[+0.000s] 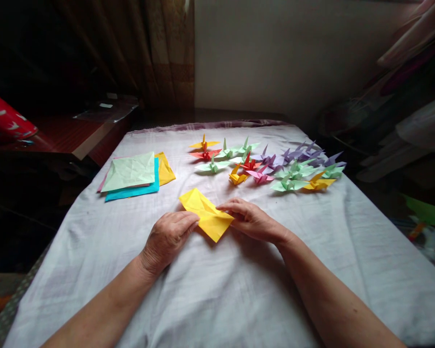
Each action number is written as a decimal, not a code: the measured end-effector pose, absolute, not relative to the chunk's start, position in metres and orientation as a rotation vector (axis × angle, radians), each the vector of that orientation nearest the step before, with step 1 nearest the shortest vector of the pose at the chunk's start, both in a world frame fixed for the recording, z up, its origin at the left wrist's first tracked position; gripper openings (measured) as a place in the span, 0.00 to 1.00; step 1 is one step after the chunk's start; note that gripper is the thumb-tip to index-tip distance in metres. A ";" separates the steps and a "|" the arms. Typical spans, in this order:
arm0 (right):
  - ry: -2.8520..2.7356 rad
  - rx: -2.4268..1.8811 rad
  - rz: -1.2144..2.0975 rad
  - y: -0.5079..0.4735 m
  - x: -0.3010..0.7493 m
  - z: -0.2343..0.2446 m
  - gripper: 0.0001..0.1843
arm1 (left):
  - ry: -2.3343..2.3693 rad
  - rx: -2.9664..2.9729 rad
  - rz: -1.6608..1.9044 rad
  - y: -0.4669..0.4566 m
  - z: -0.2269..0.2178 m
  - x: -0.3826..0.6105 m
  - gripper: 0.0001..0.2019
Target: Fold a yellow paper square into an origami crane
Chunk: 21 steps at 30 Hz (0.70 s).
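A creased yellow sheet of origami paper [210, 217], partly folded, is held between my two hands just above the cloth-covered table [188, 299]. My left hand [170, 237] pinches its left edge between thumb and fingers. At the right corner, my right hand [252, 220] grips the paper, its fingers along the upper edge and partly behind it. The underside of the paper is hidden. Beyond my hands stand several folded paper cranes, among them a yellow crane [237, 177], a pink crane [260, 176] and a pale green crane [212, 166].
Left of my hands lies a loose pile of paper squares, with a pale green sheet [130, 171] over a blue sheet [148, 189] and a yellow sheet [166, 169] behind. Purple cranes [299, 153] cluster at the right. A wooden desk [90, 137] adjoins the far left edge.
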State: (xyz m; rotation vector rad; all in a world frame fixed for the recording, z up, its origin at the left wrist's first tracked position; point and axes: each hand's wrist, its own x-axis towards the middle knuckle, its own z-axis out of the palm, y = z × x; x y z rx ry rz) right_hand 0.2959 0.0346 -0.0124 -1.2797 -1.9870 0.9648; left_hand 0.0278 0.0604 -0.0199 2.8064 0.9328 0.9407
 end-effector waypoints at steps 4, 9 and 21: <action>-2.087 -1.265 0.906 0.034 0.297 -0.010 0.29 | 0.931 2.759 0.858 0.059 -0.020 0.026 0.13; -2.207 -1.277 0.826 0.034 0.296 -0.007 0.25 | 0.930 2.828 0.683 0.057 -0.020 0.027 0.13; -2.160 -1.343 0.747 0.034 0.289 -0.009 0.17 | 0.941 3.076 0.834 0.057 -0.013 0.035 0.10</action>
